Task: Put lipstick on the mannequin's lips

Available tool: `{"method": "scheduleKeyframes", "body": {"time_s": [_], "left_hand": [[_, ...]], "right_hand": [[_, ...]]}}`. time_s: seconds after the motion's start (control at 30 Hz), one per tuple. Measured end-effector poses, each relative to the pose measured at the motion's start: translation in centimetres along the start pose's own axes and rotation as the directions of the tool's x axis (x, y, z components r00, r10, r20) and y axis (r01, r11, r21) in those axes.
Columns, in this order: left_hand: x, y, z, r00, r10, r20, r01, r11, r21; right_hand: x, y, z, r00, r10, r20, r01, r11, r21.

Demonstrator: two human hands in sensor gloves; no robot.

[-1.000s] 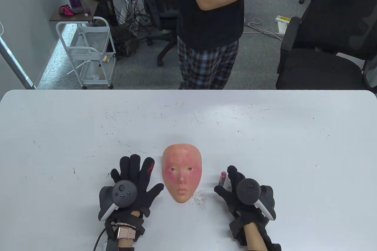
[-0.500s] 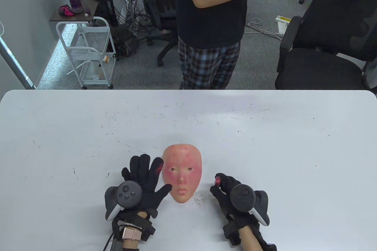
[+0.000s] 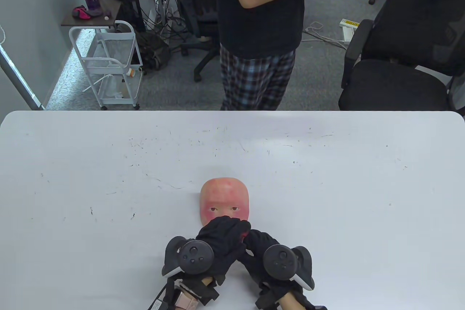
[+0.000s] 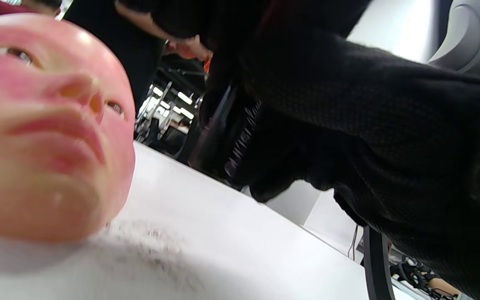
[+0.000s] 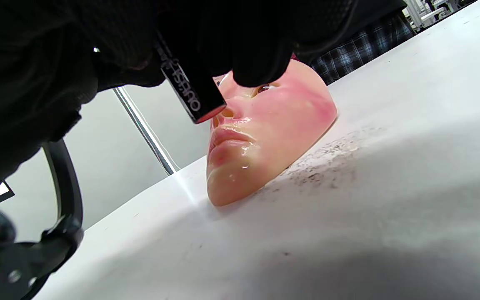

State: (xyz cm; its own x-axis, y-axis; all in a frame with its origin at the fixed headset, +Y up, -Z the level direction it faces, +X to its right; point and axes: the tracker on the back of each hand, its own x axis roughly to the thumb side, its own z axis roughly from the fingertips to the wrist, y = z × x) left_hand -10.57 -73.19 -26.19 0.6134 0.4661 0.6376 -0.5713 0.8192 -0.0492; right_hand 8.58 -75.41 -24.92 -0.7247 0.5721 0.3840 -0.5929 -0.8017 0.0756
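Pink-flushed mannequin face [image 3: 224,199] flat on table [image 3: 327,179], lips [image 5: 229,135] glossy.

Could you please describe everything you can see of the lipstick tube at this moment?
The lipstick tube is a dark, glossy cylinder with pale lettering along its side. In the right wrist view it hangs tilted above the mannequin face, its lower end showing a reddish rim near the nose and not touching the lips. Gloved fingers grip its upper part, hiding the rest. The table view hides it under both hands.

Overhead view faces down; wrist views flank the mask [image 3: 224,199] closely.
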Motion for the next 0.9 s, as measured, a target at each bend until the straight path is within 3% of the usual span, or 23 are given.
{"method": "scheduleKeyframes", "body": {"time_s": [0.1, 0.23, 0.33, 0.4, 0.47, 0.6, 0.9], "left_hand": [[0.1, 0.8, 0.1, 0.997, -0.073, 0.027, 0.071, 0.996, 0.046], [-0.5, 1.3, 0.3, 1.0, 0.001, -0.014, 0.0, 0.999, 0.053], [-1.9, 3.0, 1.0, 0.995, 0.08, -0.065, -0.069, 0.985, 0.159], [-3.2, 4.5, 1.8, 0.987, 0.068, -0.144, -0.038, 0.978, 0.204], [-4.8, 5.3, 2.7, 0.965, -0.039, -0.258, 0.085, 0.981, 0.172], [-8.0, 4.8, 4.0, 0.866, -0.213, -0.453, 0.221, 0.975, -0.037], [-10.1, 3.1, 4.1, 0.807, -0.266, -0.527, 0.194, 0.963, -0.189]], "right_hand": [[-0.3, 0.0, 0.0, 1.0, -0.029, -0.004, 0.029, 1.0, -0.001], [-0.1, 0.0, -0.1, 1.0, -0.026, 0.002, 0.026, 1.0, 0.011], [-0.6, 0.1, 0.0, 0.992, 0.122, -0.034, -0.121, 0.992, 0.04], [-1.1, 0.1, -0.1, 0.996, 0.078, -0.051, -0.077, 0.997, 0.027], [-1.2, 0.0, -0.1, 0.998, 0.041, -0.055, -0.04, 0.999, 0.007], [-1.2, 0.0, 0.0, 0.997, 0.058, -0.055, -0.058, 0.998, 0.001], [-1.2, 0.0, -0.1, 0.997, 0.053, -0.057, -0.053, 0.999, 0.008]]}}
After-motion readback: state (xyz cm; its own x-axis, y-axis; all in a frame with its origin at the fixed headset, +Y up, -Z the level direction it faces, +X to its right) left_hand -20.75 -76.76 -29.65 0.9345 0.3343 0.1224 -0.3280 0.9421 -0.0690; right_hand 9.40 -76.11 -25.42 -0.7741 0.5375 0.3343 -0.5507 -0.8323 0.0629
